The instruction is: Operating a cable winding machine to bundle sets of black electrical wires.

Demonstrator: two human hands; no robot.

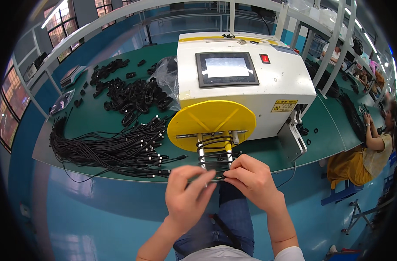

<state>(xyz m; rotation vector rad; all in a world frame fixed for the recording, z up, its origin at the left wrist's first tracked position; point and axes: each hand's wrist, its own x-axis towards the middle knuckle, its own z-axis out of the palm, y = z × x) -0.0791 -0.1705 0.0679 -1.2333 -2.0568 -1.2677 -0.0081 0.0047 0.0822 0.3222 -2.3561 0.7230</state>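
Note:
A black cable [218,147] is wound in several loops around two posts in front of the yellow disc [194,116] of a white winding machine [237,43]. My right hand [255,180] is closed in a pinch on the cable near the ends of the posts, at the table's front edge. Close beside it is my left hand [185,195], its fingers bent and smeared by motion. Whether those fingers grip anything I cannot make out. Part of the cable is hidden behind both hands.
Left of the disc lies a bundle of black cables [107,145] with metal plugs. Behind it are a pile of small black coiled pieces [133,93] and a clear plastic bag [167,78]. A metal bracket [294,137] juts out on the right. Another person [372,152] sits farther right.

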